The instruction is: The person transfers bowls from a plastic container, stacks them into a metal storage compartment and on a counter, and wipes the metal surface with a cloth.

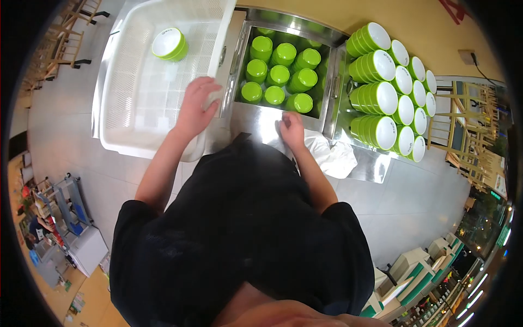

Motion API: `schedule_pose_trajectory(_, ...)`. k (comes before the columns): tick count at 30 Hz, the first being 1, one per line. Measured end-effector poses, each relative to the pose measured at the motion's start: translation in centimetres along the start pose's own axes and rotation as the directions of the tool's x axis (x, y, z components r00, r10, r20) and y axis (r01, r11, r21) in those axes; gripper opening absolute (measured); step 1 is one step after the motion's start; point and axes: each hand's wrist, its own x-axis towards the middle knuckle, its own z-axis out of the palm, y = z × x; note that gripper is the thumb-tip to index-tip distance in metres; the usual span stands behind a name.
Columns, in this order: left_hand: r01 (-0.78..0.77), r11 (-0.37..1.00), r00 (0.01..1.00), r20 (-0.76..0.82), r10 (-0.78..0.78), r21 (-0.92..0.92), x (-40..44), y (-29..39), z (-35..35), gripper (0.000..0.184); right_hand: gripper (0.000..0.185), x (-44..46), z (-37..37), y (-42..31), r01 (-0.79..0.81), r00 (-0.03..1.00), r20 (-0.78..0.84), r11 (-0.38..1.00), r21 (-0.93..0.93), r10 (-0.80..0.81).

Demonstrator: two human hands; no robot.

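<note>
My left hand (197,106) is over the right wall of a white plastic basket (122,114), its fingers and thumb apart with nothing between them. Inside the basket, a short stack of green bowls with white insides (170,44) lies near the back. My right hand (292,129) is at the front ledge of a steel cabinet (261,115), fingers curled in; whether anything is in them is hidden. Within the cabinet's open top stand several upside-down green bowls (279,75) in rows. A crumpled white cloth (332,157) lies just right of my right hand.
Stacks of nested green bowls (376,98) lie on their sides, piled on the steel counter at right. A wall socket with a cord (467,56) is behind them. Wooden chairs (463,125) stand beyond. At lower left is a cart (68,204) on the tiled floor.
</note>
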Motion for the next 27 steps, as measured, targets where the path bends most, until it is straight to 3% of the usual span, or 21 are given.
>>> schedule_pose_trajectory(1, 0.088, 0.996, 0.992, -0.086, -0.087, 0.005, 0.3, -0.8, -0.5, 0.041, 0.026, -1.0, 0.5, -0.4, 0.032, 0.999, 0.035, 0.997, 0.075, -0.035)
schedule_pose_trajectory(2, 0.08, 0.997, 0.993, -0.086, -0.078, 0.018, 0.7, -1.8, -1.1, 0.041, 0.026, -1.9, 0.9, -0.8, 0.037, 0.999, 0.027, 0.996, 0.087, -0.04)
schedule_pose_trajectory(4, 0.274, 0.961, 0.945, -0.172, -0.277, -0.042, 2.1, -4.6, -2.7, 0.053, 0.023, -3.4, 1.5, -1.4, 0.002, 0.995, 0.099, 0.99, 0.144, -0.016)
schedule_pose_trajectory(5, 0.268, 0.963, 0.946, -0.18, -0.269, -0.031, 2.6, -6.4, -3.3, 0.053, 0.022, -3.8, 1.7, -1.5, 0.003, 0.992, 0.125, 0.991, 0.137, -0.021)
schedule_pose_trajectory(7, 0.306, 0.932, 0.892, -0.402, -0.209, 0.196, 3.4, -10.7, -4.0, 0.061, 0.022, -4.7, 2.3, -0.9, -0.001, 0.984, 0.174, 0.988, 0.151, -0.026)
schedule_pose_trajectory(12, 0.417, 0.808, 0.882, -0.401, -0.249, 0.416, 4.8, -19.3, -5.7, 0.064, 0.022, -5.7, 2.5, -1.4, -0.009, 0.96, 0.277, 0.988, 0.157, -0.036)
schedule_pose_trajectory(14, 0.366, 0.8, 0.931, -0.198, -0.308, 0.475, 5.0, -21.3, -5.6, 0.051, 0.021, -5.9, 2.5, -1.0, -0.031, 0.94, 0.339, 0.987, 0.157, -0.025)
schedule_pose_trajectory(16, 0.349, 0.799, 0.937, -0.192, -0.292, 0.49, 5.3, -20.2, -5.7, 0.041, 0.021, -6.2, 2.4, -0.8, -0.029, 0.938, 0.347, 0.991, 0.133, -0.019)
schedule_pose_trajectory(18, 0.504, 0.714, 0.857, -0.181, -0.483, 0.486, 6.0, -19.4, -6.1, 0.037, 0.021, -6.5, 2.5, -0.7, -0.023, 0.936, 0.352, 0.993, 0.113, -0.018)
schedule_pose_trajectory(21, 0.487, 0.693, 0.867, -0.196, -0.459, 0.531, 6.2, -19.7, -5.7, 0.035, 0.02, -7.3, 3.8, 0.5, -0.008, 0.955, 0.296, 0.99, 0.143, -0.035)
schedule_pose_trajectory(23, 0.472, 0.714, 0.873, -0.161, -0.461, 0.518, 6.1, -19.7, -5.7, 0.031, 0.021, -8.5, 6.0, 4.0, -0.306, 0.909, 0.378, 0.898, 0.318, 0.176)
schedule_pose_trajectory(27, 0.483, 0.75, 0.875, -0.221, -0.43, 0.452, 7.0, -19.3, -6.4, 0.03, 0.02, -8.7, 3.6, 0.8, -0.141, 0.957, 0.28, 0.964, 0.224, 0.075)
